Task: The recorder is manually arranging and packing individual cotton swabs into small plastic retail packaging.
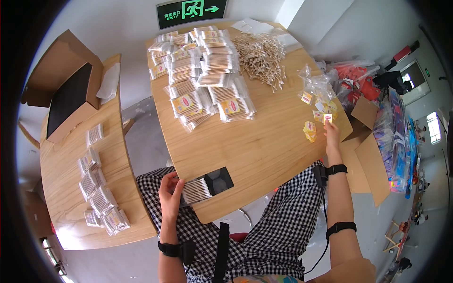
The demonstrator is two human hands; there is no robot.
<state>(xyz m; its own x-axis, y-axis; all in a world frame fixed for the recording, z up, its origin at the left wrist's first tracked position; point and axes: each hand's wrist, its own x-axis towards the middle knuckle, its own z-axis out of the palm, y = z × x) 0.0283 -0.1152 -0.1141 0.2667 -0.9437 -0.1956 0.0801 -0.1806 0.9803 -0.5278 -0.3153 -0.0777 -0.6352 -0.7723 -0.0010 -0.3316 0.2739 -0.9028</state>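
At the near left edge of the table, my left hand [171,191] has its thumb and fingers closed on the end of a clear bag of cotton swabs [197,190]. The bag's other end meets a flat black rectangle with round marks [220,180]. Over at the right side, my right hand [332,134] pinches a small white and yellow label card [327,118]. Loose label cards [309,131] lie in a small pile just left of that hand, with more scattered behind it. Beyond them rests a heap of clear plastic bags [317,84].
Stacks of filled swab bags [207,70] cover the table's far left, beside a pile of loose swabs [262,56]. A side table [61,188] holds more swab bags [101,193] and an open carton [71,89]. Another open carton [363,155] stands right of the table.
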